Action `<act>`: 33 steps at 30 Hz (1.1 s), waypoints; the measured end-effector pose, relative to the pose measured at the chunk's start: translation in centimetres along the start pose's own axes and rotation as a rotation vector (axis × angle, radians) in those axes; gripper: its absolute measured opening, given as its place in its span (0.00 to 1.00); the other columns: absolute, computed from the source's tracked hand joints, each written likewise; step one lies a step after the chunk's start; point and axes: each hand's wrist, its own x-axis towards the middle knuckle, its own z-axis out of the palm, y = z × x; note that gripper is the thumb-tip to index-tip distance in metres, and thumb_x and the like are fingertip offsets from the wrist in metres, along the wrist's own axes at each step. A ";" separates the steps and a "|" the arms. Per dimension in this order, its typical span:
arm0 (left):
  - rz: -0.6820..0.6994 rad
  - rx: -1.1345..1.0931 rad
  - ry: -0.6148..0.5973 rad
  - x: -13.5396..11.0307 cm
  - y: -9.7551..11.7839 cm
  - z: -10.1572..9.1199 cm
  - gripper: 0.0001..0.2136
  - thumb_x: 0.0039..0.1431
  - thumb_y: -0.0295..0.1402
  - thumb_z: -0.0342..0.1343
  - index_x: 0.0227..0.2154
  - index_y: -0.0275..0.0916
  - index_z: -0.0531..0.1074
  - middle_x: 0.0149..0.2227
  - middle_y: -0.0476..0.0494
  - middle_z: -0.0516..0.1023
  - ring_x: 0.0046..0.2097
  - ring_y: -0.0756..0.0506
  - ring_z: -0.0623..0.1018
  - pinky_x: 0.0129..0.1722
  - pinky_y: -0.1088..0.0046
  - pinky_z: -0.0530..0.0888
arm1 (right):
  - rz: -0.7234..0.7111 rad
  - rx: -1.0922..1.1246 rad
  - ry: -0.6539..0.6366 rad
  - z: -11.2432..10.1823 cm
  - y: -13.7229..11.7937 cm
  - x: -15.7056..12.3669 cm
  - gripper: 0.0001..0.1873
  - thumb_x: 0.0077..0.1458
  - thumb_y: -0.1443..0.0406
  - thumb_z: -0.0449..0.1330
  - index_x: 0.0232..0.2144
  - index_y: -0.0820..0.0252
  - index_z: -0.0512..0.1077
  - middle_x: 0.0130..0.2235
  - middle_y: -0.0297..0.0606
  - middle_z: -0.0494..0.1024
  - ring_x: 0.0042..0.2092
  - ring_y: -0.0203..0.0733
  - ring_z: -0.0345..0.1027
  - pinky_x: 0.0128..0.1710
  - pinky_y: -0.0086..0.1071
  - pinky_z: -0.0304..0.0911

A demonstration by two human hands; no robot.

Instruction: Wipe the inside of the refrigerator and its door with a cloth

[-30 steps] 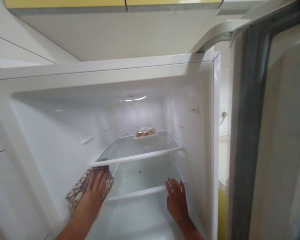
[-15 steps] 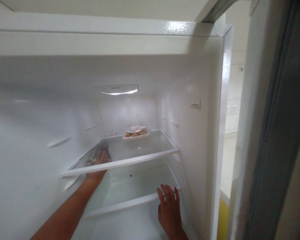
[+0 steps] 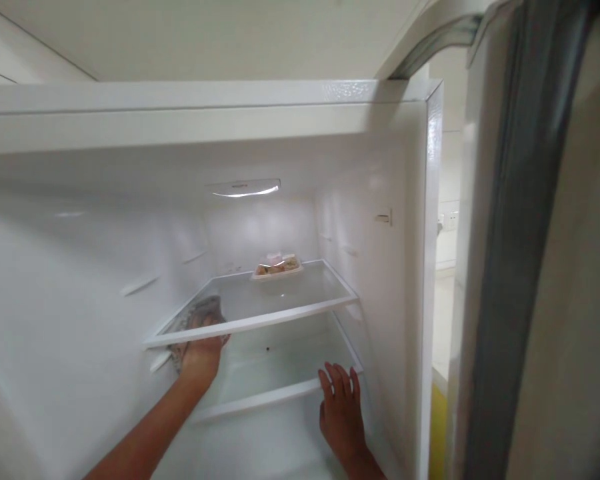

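My left hand [image 3: 203,357] reaches beneath the upper glass shelf [image 3: 275,300] of a fridge, at its left side. Its fingers are closed on a dark, printed plastic bag [image 3: 211,307], seen partly through the glass; the contents cannot be made out. The bag lies near the left wall, over the lower shelf [image 3: 260,400]. My right hand [image 3: 343,410] is at the right end of the lower shelf's front edge. Its fingers are bent and spread, the tips at the edge, and nothing is held in it.
At the back of the upper shelf sits a wrapped tray of food [image 3: 277,267]. A light cover [image 3: 245,187] is above it. Support ribs [image 3: 140,287] stick out from the side walls. The fridge door [image 3: 510,267] stands open on the right, beside the frame [image 3: 430,267].
My left hand has drawn back toward the front with the bag, its back now below the upper shelf's front edge. The camera view has shifted; my right hand stays at the lower shelf edge.
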 end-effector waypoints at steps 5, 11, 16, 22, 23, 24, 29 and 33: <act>0.070 0.175 -0.121 -7.3 -0.6 -1.7 0.23 0.53 0.30 0.57 0.53 0.32 0.76 0.61 0.26 0.72 0.67 0.29 0.64 0.70 0.47 0.45 | -0.024 0.021 -0.046 -0.9 0.1 0.2 0.29 0.51 0.72 0.59 0.56 0.54 0.69 0.57 0.39 0.74 0.61 0.47 0.60 0.72 0.45 0.33; 0.208 0.160 -0.043 -16.8 -3.8 -1.1 0.37 0.34 0.41 0.68 0.55 0.44 0.75 0.63 0.33 0.69 0.69 0.27 0.59 0.70 0.42 0.47 | -0.016 0.018 -0.059 -1.2 0.0 0.2 0.31 0.49 0.73 0.59 0.57 0.54 0.69 0.57 0.40 0.74 0.61 0.46 0.60 0.71 0.46 0.36; 0.252 0.102 0.116 -20.6 -6.0 -0.1 0.24 0.52 0.32 0.53 0.52 0.56 0.76 0.60 0.46 0.74 0.65 0.35 0.68 0.66 0.46 0.62 | -0.019 0.022 -0.058 -1.2 0.0 0.1 0.31 0.49 0.73 0.59 0.57 0.55 0.69 0.56 0.41 0.75 0.61 0.47 0.61 0.70 0.47 0.38; 0.244 0.132 0.127 -18.9 -5.4 -2.5 0.24 0.50 0.26 0.51 0.47 0.50 0.80 0.54 0.41 0.80 0.60 0.35 0.73 0.64 0.50 0.64 | -0.017 0.039 -0.051 -1.1 0.1 0.1 0.30 0.49 0.73 0.59 0.56 0.55 0.69 0.57 0.41 0.75 0.61 0.48 0.61 0.70 0.48 0.38; 0.233 0.143 0.130 -18.4 -4.9 -3.0 0.24 0.49 0.25 0.51 0.48 0.48 0.80 0.53 0.40 0.80 0.60 0.35 0.74 0.64 0.50 0.64 | -0.016 0.043 -0.052 -1.1 0.0 0.1 0.30 0.49 0.73 0.59 0.56 0.55 0.69 0.57 0.41 0.74 0.61 0.48 0.61 0.70 0.48 0.38; 0.223 0.159 0.133 -17.8 -4.5 -3.5 0.25 0.48 0.24 0.50 0.48 0.46 0.80 0.53 0.38 0.80 0.59 0.35 0.75 0.64 0.50 0.64 | -0.015 0.046 -0.051 -1.2 0.0 0.1 0.30 0.49 0.74 0.59 0.56 0.55 0.69 0.57 0.40 0.74 0.61 0.47 0.61 0.70 0.47 0.38; 0.111 0.217 0.116 -13.3 -1.5 -3.7 0.22 0.53 0.23 0.50 0.49 0.36 0.79 0.54 0.30 0.79 0.60 0.32 0.73 0.65 0.51 0.62 | -0.019 0.043 -0.035 -1.2 -0.1 0.2 0.31 0.49 0.74 0.59 0.56 0.55 0.69 0.57 0.40 0.74 0.61 0.47 0.61 0.71 0.47 0.36; -0.019 0.103 0.060 -8.6 1.3 -1.9 0.22 0.54 0.24 0.51 0.52 0.34 0.77 0.56 0.30 0.77 0.61 0.32 0.72 0.65 0.53 0.62 | -0.025 0.035 -0.013 -0.9 0.1 0.1 0.31 0.48 0.75 0.58 0.56 0.54 0.69 0.57 0.39 0.75 0.61 0.47 0.62 0.71 0.47 0.37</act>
